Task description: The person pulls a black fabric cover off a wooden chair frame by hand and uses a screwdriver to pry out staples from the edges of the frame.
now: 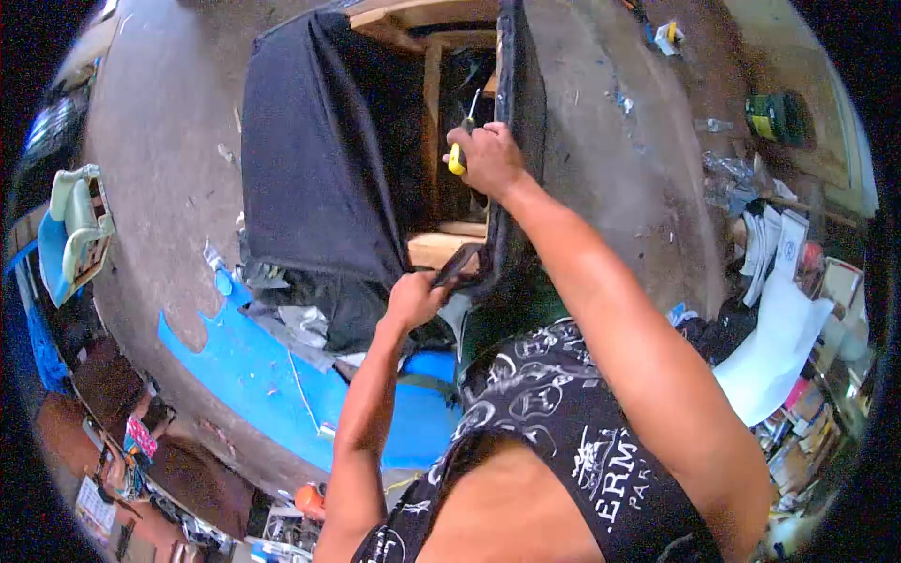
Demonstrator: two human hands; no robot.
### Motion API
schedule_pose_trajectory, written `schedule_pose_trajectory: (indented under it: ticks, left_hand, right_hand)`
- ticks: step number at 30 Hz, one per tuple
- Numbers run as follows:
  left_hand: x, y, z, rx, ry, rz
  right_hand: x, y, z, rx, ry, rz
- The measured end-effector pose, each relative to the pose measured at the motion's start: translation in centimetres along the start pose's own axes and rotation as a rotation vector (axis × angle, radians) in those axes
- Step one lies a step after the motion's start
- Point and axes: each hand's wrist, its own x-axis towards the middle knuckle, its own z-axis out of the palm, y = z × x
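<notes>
Right hand (488,158) fingers are closed round a screwdriver (457,159), its tip inside the frame (436,249) near the top. Left hand (413,298) fingers pinch taut black fabric (310,169) at the frame's lower corner. Risk: under tension the tip could slip, tearing the fabric or jabbing the left hand below. The frame's hollow is dark, so its contents cannot be told.

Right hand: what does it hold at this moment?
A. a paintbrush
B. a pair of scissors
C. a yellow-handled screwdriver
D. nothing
C: the right hand is closed around a yellow-handled screwdriver at the wooden frame, while the left hand grips the black fabric.
</notes>
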Motion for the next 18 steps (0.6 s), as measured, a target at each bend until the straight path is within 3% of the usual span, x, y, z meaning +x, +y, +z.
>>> schedule_pose_trajectory:
  ticks: [2,3,5,7,9,11,13,16,18]
  left_hand:
    - [-0.2,4.0,1.1,0.264,0.070,0.180]
    - [1.1,4.9,2.6,0.463,0.004,0.137]
    - [0.5,2.2,3.0,0.350,0.079,0.266]
    - [-3.7,-3.1,-1.2,-0.031,0.082,-0.119]
    - [-2.9,-8.1,1.0,-0.082,0.238,-0.047]
    - [-1.8,-8.4,0.6,-0.126,0.220,-0.026]
    - [-3.2,-6.7,-0.8,-0.154,0.157,-0.055]
    - [-4.4,0.9,-4.2,0.015,0.009,-0.145]
    - [-4.1,2.7,-3.1,0.237,0.314,0.163]
  right_hand:
    - [0.1,-0.3,0.0,-0.016,-0.004,0.003]
    - [0.1,-0.4,0.0,-0.042,-0.008,0.012]
    - [0.1,0.0,0.2,0.005,0.009,-0.014]
    - [0.4,0.6,0.7,0.091,0.036,-0.053]
    - [0.1,-0.4,-0.1,0.134,-0.048,-0.009]
    - [0.4,-0.4,-0.1,0.114,0.012,-0.012]
    - [0.2,-1.0,0.6,0.072,0.031,-0.022]
    - [0.5,-1.0,0.1,0.077,-0.016,0.016]
    - [0.3,-1.0,0.2,0.077,-0.028,0.016]
